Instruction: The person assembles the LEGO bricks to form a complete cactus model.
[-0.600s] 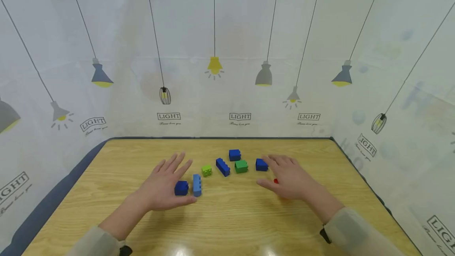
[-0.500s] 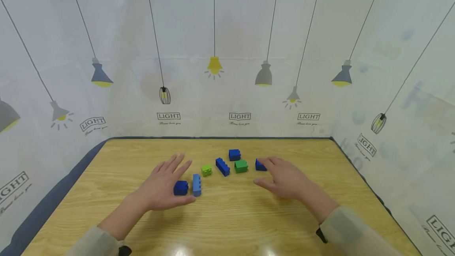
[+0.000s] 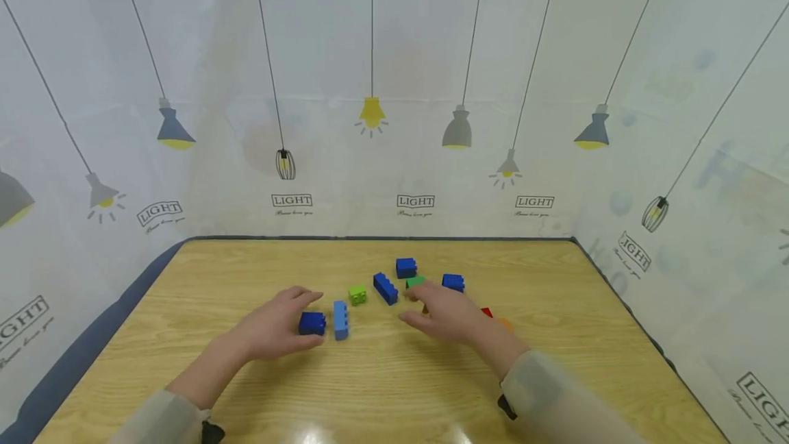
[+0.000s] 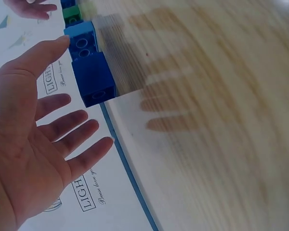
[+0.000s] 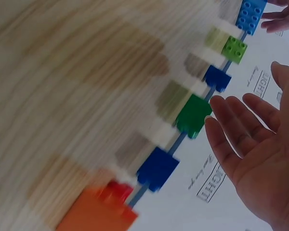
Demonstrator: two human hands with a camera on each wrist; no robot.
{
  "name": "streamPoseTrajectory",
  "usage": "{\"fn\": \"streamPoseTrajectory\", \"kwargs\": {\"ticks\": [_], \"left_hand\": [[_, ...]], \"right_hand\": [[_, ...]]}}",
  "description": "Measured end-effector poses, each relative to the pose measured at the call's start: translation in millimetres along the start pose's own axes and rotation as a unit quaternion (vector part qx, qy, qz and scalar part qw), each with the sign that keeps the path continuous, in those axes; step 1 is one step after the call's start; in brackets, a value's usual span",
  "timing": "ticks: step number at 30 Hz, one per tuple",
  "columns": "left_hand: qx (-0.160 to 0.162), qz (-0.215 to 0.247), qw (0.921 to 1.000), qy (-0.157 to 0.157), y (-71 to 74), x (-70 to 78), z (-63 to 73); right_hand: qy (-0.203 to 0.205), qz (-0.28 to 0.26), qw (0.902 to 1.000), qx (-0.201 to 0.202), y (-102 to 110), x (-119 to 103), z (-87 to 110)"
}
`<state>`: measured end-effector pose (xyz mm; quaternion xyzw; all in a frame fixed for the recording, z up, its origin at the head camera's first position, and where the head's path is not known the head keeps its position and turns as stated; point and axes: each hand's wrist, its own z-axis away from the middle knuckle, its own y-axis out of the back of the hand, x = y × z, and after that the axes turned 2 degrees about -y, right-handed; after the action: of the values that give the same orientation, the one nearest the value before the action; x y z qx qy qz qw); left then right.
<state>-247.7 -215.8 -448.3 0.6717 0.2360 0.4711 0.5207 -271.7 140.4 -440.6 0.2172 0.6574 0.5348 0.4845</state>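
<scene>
My left hand hovers at the left around a dark blue brick, thumb and fingers spread on either side of it and holding nothing. A light blue brick stands just right of that one. In the left wrist view the fingers of the left hand are loosely extended, apart from the bricks. My right hand is above the table by a green brick, partly covering it. Its fingers are relaxed and hold nothing; the right wrist view shows the palm of this right hand bare.
Between the hands lie a lime green brick and a long dark blue brick. Farther back are two blue bricks. Red and orange bricks sit behind the right wrist. A printed curtain surrounds the wooden table.
My right hand has moved left from the right-hand blue brick to the green one, uncovering the red and orange bricks. My left hand's fingers have drawn in and shifted slightly left.
</scene>
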Motion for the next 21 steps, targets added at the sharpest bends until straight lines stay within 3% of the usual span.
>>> {"fn": "streamPoseTrajectory", "kwargs": {"ticks": [7, 14, 21], "left_hand": [[-0.01, 0.033, 0.9994, -0.005, -2.5, -12.6, 0.7], [-0.012, 0.048, 0.9987, -0.013, -4.3, -14.3, -0.8], [-0.022, 0.042, 0.9987, -0.02, -4.0, -14.4, -3.5]], "right_hand": [[0.034, -0.017, 0.9987, -0.035, -17.2, -30.4, -20.1], [0.053, -0.024, 0.9947, -0.085, -30.2, -51.1, -36.6], [0.077, -0.002, 0.9927, -0.093, -36.8, -62.6, -46.2]]}}
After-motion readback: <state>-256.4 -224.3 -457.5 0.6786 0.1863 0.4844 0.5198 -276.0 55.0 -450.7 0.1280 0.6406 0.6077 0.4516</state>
